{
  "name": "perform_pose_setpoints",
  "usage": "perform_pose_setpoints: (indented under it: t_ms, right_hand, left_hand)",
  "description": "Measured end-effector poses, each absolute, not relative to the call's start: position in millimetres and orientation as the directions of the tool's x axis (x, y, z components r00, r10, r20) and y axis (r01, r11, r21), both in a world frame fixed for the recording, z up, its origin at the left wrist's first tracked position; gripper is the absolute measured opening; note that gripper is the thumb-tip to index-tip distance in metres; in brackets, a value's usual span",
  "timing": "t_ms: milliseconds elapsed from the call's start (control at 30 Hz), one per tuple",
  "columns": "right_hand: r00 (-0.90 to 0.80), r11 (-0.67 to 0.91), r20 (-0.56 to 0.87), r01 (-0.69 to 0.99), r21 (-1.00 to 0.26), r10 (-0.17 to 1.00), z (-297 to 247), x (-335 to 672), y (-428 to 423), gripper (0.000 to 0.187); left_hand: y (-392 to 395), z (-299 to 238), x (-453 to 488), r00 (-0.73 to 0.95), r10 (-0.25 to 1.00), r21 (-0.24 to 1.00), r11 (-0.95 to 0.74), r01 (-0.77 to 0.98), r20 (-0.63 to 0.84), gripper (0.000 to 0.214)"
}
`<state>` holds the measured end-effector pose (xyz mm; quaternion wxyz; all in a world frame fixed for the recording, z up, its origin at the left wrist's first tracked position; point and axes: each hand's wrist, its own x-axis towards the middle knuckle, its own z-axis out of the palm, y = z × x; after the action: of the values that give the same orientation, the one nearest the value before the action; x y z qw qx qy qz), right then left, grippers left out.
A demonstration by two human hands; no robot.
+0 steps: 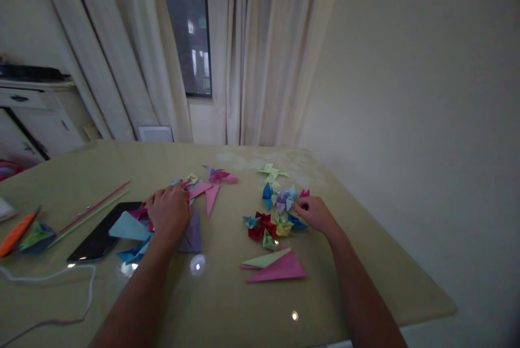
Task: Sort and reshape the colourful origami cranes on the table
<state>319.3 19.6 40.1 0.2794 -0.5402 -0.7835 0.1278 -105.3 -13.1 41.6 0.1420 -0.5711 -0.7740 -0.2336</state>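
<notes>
The left hand (168, 208) and right hand (316, 214) are both bare, their backs uncovered. The left forearm (138, 288) and right forearm (359, 280) are bare too, from wrist to the lower edge of the view. Each forearm is smooth in outline, broad near that edge and tapering to a slimmer wrist. Knuckles give the left hand a gently bumpy top. Fingernails are too small to make out.
</notes>
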Motion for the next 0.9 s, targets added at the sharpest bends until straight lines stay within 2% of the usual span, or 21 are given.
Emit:
perform_pose_setpoints:
  t_ms: [67,133,200,267,367,433,500,633,767,900]
  right_hand:
    - [-0.205,0.38,0.369,0.775,-0.504,0.907,41,313,19,0.046]
    - [-0.172,0.395,0.421,0.751,-0.529,0.891,42,305,17,0.049]
    - [-0.18,0.437,0.453,0.698,-0.567,0.873,43,294,13,0.051]
    - [-0.205,0.486,0.47,0.618,-0.618,0.858,44,282,7,0.051]
    - [-0.197,0.473,0.43,0.416,-0.777,0.881,42,262,0,0.038]
    - [-0.186,0.401,0.365,0.233,-0.886,0.912,40,252,-2,0.037]
    - [-0.187,0.338,0.315,0.106,-0.935,0.93,37,246,-2,0.04]
    - [-0.181,0.293,0.279,0.055,-0.954,0.943,37,248,-1,0.034]
    - [-0.222,0.271,0.269,-0.02,-0.962,0.937,42,256,-2,0.034]
    - [-0.271,0.258,0.254,-0.02,-0.966,0.929,44,259,-3,0.033]
  left_hand:
    - [-11,47,-100,-0.333,0.75,0.369,0.127,0.921,0.572,0.037]
    - [-8,50,-92,-0.384,0.688,0.575,-0.059,0.816,0.615,0.034]
    - [-7,50,-80,-0.421,0.682,0.739,-0.266,0.619,0.598,0.036]
    - [-7,49,-64,-0.388,0.733,0.822,-0.423,0.382,0.558,0.047]
    - [-11,44,-36,-0.252,0.825,0.862,-0.485,0.145,0.507,0.056]
    - [-16,39,-18,-0.154,0.869,0.882,-0.461,0.099,0.471,0.052]
    - [-21,31,-4,-0.051,0.893,0.894,-0.443,0.076,0.447,0.047]
    - [-28,18,13,0.084,0.91,0.908,-0.413,0.074,0.407,0.041]
    - [-30,14,17,0.115,0.916,0.913,-0.396,0.103,0.384,0.042]
    - [-34,19,17,0.157,0.916,0.912,-0.39,0.128,0.37,0.041]
